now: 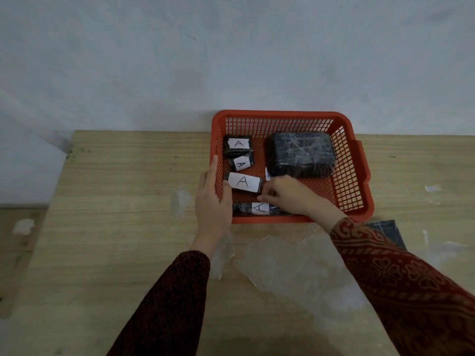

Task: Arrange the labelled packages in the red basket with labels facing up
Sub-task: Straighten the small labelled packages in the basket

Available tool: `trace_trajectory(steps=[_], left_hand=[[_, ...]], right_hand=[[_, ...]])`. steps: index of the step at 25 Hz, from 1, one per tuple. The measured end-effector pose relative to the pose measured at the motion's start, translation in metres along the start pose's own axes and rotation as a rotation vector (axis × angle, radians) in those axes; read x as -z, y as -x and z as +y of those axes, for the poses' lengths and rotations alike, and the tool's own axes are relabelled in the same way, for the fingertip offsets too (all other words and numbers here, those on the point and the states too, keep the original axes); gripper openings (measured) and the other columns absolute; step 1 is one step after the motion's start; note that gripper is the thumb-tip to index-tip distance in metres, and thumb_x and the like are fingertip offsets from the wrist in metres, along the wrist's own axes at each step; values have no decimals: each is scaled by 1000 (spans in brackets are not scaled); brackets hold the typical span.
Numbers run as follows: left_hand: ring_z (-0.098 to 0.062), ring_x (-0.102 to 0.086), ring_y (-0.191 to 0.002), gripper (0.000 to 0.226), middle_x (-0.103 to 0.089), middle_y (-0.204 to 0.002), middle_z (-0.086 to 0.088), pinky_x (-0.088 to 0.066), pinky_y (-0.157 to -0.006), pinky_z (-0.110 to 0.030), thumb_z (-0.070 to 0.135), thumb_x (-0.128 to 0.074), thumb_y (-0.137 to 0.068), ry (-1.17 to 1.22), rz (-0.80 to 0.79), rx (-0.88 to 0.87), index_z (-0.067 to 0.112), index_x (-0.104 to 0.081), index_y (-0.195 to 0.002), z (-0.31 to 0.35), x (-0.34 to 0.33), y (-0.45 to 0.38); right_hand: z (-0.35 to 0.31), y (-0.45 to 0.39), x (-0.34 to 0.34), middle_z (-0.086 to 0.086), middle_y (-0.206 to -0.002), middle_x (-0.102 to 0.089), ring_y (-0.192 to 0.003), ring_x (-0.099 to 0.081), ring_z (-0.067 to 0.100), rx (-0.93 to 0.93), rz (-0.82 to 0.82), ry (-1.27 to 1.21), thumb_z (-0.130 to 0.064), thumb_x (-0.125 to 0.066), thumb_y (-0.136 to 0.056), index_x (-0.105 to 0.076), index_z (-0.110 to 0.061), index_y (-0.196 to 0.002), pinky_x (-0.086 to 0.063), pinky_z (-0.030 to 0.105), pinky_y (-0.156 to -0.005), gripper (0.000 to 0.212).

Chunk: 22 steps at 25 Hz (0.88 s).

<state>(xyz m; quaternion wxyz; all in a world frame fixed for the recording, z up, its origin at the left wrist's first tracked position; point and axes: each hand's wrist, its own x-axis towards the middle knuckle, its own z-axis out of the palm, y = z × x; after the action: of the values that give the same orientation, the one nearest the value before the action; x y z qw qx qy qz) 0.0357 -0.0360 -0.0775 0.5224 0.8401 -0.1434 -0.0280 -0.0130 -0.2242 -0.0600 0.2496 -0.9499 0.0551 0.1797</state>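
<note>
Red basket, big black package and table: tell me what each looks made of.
Red basket: moulded plastic by the look, slightly glossy, with grid-perforated walls.
Big black package: something dark wrapped in clear shiny film or tape; crinkled highlights show, contents hidden.
Table: pale wood or wood-look laminate, matt, with straight grain lines; which one, I cannot tell.

Your L hand [212,199]: flat, fingers extended fwd.
Your R hand [289,195]: fingers curled, palm down.

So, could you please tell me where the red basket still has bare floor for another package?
Bare floor shows in the red mesh basket between the large black wrapped package and the near rim, right of the right hand. The left column of labelled packages is crowded.
</note>
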Motion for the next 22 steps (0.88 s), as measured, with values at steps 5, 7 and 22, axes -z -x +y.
trace_trajectory(steps=[5,7,22], left_hand=[[17,-44,-101,58,-48,-118,7,-38,-82,-2,17,-45,-96,-13,-7,-4,30,-26,-149,0,0,0],[11,-47,-97,57,-50,-119,3,-40,-84,-8,17,-44,-96,-9,-7,-7,28,-27,-149,0,1,0],[12,-44,-100,56,-48,-121,8,-35,-87,-4,18,-45,-96,0,-13,0,27,-28,-148,0,0,1]], right_hand=[[-9,-21,-1,8,-96,-59,-85,-58,26,-35,193,-13,-25,-78,-73,-52,-13,-93,-48,37,-69,34],[-11,-29,-3,12,-103,-55,-92,-58,31,-36,204,44,-16,-74,-76,-54,-10,-98,-49,40,-74,31],[34,28,20,-7,-108,-63,-99,-59,6,159,-113,-69,-10,-64,-86,-63,-20,-107,-49,23,-87,23]])
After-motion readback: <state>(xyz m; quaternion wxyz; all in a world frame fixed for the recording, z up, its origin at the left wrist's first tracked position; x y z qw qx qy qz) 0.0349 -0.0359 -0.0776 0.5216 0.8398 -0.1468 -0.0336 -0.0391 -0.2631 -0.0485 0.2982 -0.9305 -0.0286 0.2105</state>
